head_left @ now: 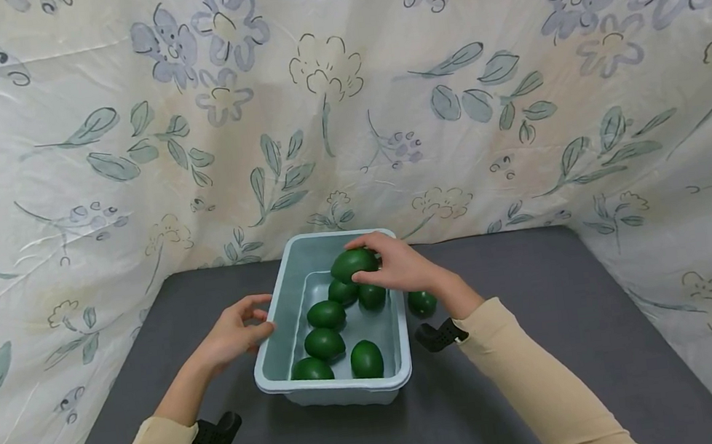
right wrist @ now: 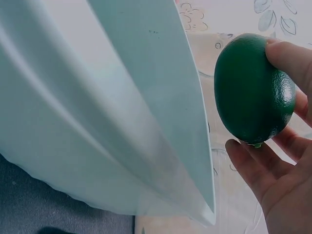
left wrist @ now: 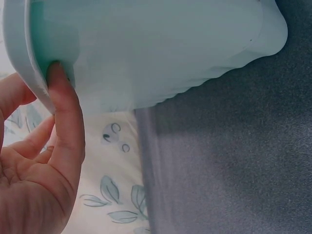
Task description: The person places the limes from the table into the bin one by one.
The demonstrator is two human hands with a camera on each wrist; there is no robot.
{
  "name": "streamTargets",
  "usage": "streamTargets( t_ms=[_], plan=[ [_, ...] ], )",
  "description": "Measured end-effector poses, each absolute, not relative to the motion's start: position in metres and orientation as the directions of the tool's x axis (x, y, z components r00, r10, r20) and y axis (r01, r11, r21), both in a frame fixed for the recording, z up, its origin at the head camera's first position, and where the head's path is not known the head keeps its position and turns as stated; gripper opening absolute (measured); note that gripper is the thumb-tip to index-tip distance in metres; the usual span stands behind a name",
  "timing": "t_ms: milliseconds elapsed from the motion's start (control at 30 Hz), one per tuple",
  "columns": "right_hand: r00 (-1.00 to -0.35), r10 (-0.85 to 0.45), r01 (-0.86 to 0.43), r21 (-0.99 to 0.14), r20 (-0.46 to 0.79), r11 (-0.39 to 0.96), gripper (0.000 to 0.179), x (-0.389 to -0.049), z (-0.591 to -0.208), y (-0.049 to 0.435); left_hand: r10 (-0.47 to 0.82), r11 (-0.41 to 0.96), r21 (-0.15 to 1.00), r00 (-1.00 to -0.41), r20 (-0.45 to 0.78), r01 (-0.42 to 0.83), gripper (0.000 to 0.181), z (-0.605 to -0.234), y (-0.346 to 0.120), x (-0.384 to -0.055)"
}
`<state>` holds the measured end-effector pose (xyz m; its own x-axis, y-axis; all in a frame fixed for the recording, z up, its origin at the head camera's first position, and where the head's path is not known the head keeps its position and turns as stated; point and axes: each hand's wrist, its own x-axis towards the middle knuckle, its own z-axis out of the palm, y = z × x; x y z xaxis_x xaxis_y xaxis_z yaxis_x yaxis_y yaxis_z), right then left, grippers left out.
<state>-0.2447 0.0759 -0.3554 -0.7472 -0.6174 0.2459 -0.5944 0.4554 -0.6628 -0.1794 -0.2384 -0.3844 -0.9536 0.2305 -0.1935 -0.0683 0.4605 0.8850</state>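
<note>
My right hand [head_left: 400, 264] holds a dark green, glossy avocado [head_left: 353, 265] over the far right part of a pale blue plastic bin [head_left: 268, 367]. In the right wrist view the avocado [right wrist: 251, 90] sits between thumb and fingers, higher than the bin's rim [right wrist: 207, 146]. My left hand [head_left: 230, 335] is at the bin's left side; the left wrist view shows its thumb and fingers pinching the rim [left wrist: 31, 53]. Inside the bin lie several more avocados, among them one at the near right [head_left: 366, 359] and one near the middle [head_left: 326, 315].
Another avocado [head_left: 422, 304] lies on the dark grey table [head_left: 542, 347], just right of the bin and partly behind my right wrist. A floral cloth [head_left: 382, 102] hangs behind and along both sides of the table. Each wrist wears a black strap [head_left: 438, 336].
</note>
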Motion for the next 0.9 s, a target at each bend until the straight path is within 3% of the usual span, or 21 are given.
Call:
streamTargets(
  t_ms=[467, 900],
  plan=[
    [-0.711, -0.662, -0.624, -0.645, 0.237, 0.44, 0.049, -0.2422, -0.3562, 0.0647, 0.213, 0.478, 0.876, -0.958, -0.193, -0.07, 0.055, -0.3845, -0.2373, -0.1799],
    [-0.73, -0.651, -0.589, -0.677, 0.21, 0.442, 0.052, -0.243, -0.3587, 0.0716, 0.209, 0.473, 0.878, -0.959, -0.194, -0.074, 0.055, -0.3861, -0.2378, -0.181]
  ],
)
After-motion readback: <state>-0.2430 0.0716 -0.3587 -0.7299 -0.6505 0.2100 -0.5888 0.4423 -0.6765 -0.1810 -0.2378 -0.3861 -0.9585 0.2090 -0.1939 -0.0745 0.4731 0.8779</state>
